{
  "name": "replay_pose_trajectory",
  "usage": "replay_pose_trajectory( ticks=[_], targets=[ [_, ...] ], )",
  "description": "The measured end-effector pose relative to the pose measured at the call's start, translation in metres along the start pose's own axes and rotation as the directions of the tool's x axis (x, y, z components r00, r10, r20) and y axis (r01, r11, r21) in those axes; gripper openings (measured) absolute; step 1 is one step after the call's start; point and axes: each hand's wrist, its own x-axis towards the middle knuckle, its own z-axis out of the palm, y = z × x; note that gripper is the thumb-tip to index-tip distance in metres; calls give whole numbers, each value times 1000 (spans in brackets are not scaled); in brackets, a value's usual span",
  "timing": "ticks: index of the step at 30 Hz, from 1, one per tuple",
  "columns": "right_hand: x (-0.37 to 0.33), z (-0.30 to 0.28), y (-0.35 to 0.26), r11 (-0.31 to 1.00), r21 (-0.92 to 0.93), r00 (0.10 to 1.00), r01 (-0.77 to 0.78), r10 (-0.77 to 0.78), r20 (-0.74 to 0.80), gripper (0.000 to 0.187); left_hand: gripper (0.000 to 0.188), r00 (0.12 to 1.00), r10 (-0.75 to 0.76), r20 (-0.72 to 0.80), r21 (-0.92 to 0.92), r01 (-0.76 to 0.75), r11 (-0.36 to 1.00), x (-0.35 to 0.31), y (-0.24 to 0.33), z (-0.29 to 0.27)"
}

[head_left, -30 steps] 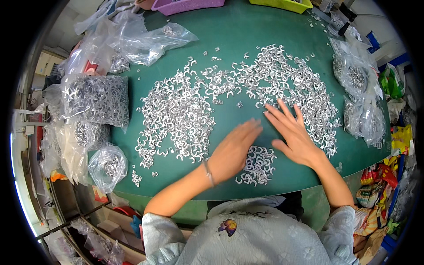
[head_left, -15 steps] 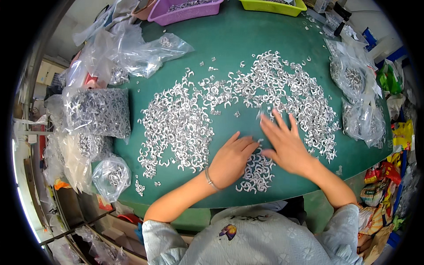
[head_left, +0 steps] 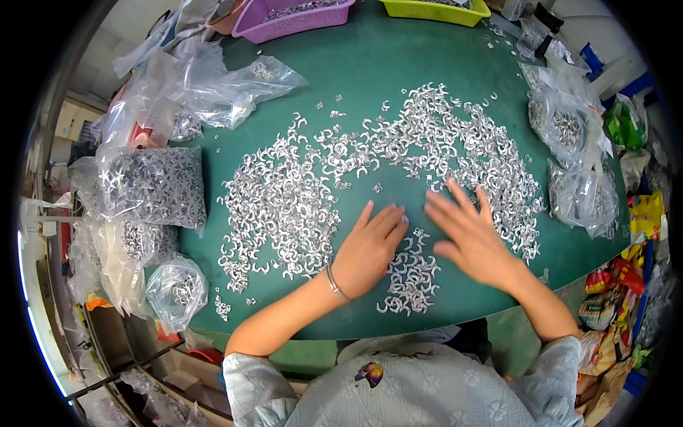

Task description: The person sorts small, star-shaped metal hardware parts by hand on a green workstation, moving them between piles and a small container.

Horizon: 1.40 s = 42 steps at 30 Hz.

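Small silvery crescent-shaped metal pieces cover much of the green table in loose heaps. A wide pile (head_left: pixel 281 206) spreads on the left, and another pile (head_left: pixel 491 160) arcs across the far middle and right. Between my hands, nearer to me, is a smaller pile (head_left: pixel 411 279). My left hand (head_left: pixel 370 249) lies palm down at this pile's left edge, fingers stretched out, with a bracelet on the wrist. On its right side, my right hand (head_left: pixel 475 238) is palm down with its fingers spread, slightly blurred, their tips near the right-hand pile. Neither hand visibly holds a piece; the undersides are hidden.
Clear bags of metal pieces (head_left: pixel 153 186) crowd the table's left side, and more filled bags (head_left: pixel 583 196) lie along the right edge. A purple basket (head_left: pixel 292 21) and a yellow-green basket (head_left: pixel 435 12) stand at the far edge. Colourful packages (head_left: pixel 617 281) sit beyond the right edge.
My right hand has moved a little right and toward me, away from my left. My left fingers have straightened out. The near pile shows more fully between them.
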Motion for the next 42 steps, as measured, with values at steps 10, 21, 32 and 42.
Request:
replay_pose_trajectory(
  ticks=[10, 21, 32, 42],
  targets=[
    [11, 5, -6, 998, -61, 1000, -4, 3, -15, 57, 54, 992, -26, -127, -257, -8, 966, -15, 17, 7],
    [-19, -1, 8, 959, -192, 976, -207, 188, -113, 57, 53, 992, -89, -94, 210, 107, 972, 47, -16, 15],
    [9, 15, 11, 964, -176, 956, -198, 150, -253, 53, 48, 997, -38, 63, -4, 39, 999, 10, 17, 1],
    [-24, 0, -6, 991, -88, 994, -101, 104, 38, 75, 49, 992, 51, 118, -177, -30, 984, 1, 24, 13]
  ],
)
